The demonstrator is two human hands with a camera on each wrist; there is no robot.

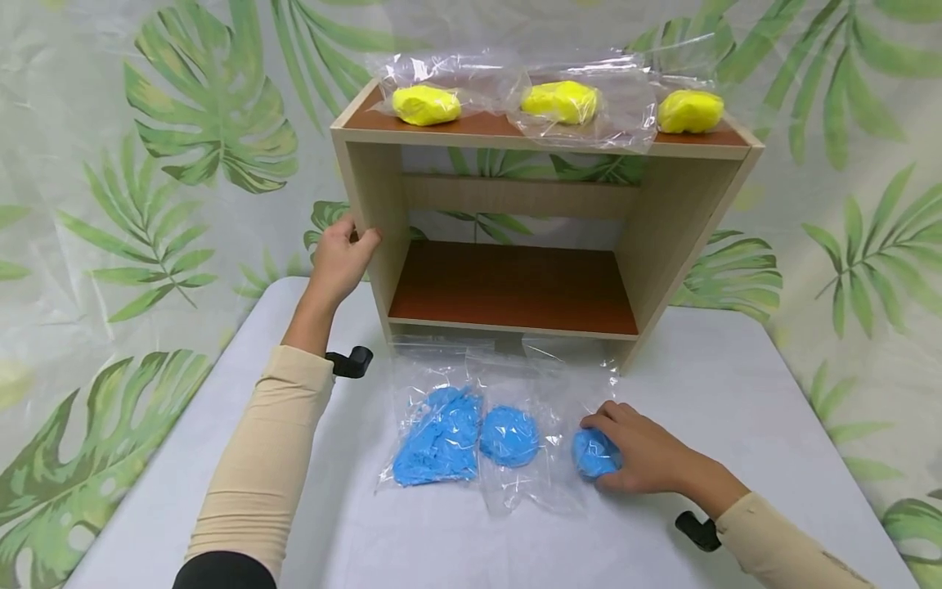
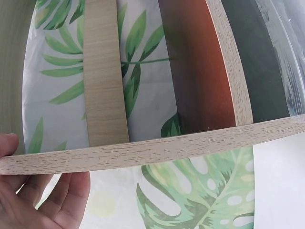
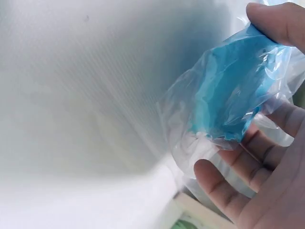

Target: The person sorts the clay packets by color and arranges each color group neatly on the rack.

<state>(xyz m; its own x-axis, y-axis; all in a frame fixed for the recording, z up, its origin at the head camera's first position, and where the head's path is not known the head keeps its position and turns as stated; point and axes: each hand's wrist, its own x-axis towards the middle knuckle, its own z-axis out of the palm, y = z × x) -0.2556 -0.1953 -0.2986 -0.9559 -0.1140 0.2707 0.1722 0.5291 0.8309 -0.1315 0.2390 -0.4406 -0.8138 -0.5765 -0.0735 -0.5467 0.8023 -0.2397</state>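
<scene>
My left hand (image 1: 341,258) grips the front edge of the left side panel of a small wooden shelf unit (image 1: 515,286). In the left wrist view, the thumb lies on one side of the panel edge (image 2: 157,149) and the fingers on the other. My right hand (image 1: 648,450) holds a clear bag of blue clay (image 1: 594,452) at the right end of a row. The right wrist view shows the thumb at one side of this bag (image 3: 233,86) and bent fingers at the other. Left of it lie two more bags of blue clay, one round (image 1: 509,436), one broad (image 1: 441,433).
Three clear bags of yellow clay, left (image 1: 427,105), middle (image 1: 562,102) and right (image 1: 690,111), sit on the shelf's top board. The shelf stands on a white-covered table (image 1: 412,540), before a leaf-print backdrop (image 1: 213,98).
</scene>
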